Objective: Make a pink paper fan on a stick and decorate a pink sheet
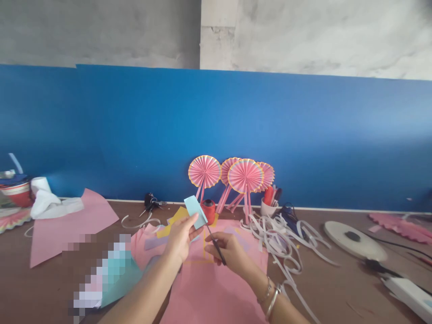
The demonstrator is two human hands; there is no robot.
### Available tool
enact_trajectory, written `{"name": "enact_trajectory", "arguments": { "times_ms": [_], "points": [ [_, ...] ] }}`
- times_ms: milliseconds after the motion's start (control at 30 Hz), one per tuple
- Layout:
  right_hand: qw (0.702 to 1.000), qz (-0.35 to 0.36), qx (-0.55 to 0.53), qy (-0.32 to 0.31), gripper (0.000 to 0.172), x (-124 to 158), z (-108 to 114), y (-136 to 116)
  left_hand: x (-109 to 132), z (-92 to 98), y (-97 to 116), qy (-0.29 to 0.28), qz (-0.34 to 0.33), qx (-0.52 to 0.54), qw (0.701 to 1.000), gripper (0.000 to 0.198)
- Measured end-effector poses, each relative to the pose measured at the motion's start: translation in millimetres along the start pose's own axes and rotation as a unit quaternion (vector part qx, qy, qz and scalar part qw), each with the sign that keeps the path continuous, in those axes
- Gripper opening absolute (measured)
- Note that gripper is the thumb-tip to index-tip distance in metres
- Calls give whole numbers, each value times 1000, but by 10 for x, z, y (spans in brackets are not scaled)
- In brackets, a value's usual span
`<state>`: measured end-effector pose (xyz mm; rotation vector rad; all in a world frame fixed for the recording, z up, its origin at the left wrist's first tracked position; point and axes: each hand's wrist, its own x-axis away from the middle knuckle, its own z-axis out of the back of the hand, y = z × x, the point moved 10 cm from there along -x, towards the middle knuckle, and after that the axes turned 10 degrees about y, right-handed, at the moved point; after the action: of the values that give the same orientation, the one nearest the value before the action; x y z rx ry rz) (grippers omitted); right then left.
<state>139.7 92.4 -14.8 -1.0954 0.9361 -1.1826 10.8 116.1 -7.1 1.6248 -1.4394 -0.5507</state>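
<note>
My left hand (181, 236) pinches a small light blue piece of paper (195, 211) by its lower part, holding it up above the table. A narrow strip stands along the paper's right edge. In my right hand (231, 254) is a slim dark tool that looks like scissors (218, 249), its tip at the paper's lower right corner. The fingers partly hide its handle. Beneath both hands lies a large pink sheet (216, 292), with yellow and lilac paper pieces near its far end. Just behind the blue paper stands a red spool (209, 211).
Pink pleated round fans (204, 172) lean against the blue partition (151, 126). Tangled white strips (283, 243) lie right of the pink sheet, near a white cup (269, 208) of tools. Farther right are a pale oval device (354, 240) and cables. Keys (153, 202) and pink paper (74, 229) lie left.
</note>
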Motion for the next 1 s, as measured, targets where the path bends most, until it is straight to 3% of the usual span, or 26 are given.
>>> {"name": "enact_trajectory", "arguments": {
  "times_ms": [233, 433, 633, 1000],
  "points": [
    [1000, 12, 8, 8, 21, -29, 10, 36, -13, 19, -30, 6, 6, -4, 1000, 26],
    [1000, -1, 4, 13, 23, -50, 40, 76, 5, -59, 18, -29, -10, -24, 999, 29],
    [1000, -14, 12, -1, 25, -37, 10, 76, -14, 26, 45, 10, -21, -34, 999, 29],
    [1000, -20, -19, 9, 28, -36, 29, 16, 44, -81, -103, -34, 1, -62, 997, 28]
  ]
}}
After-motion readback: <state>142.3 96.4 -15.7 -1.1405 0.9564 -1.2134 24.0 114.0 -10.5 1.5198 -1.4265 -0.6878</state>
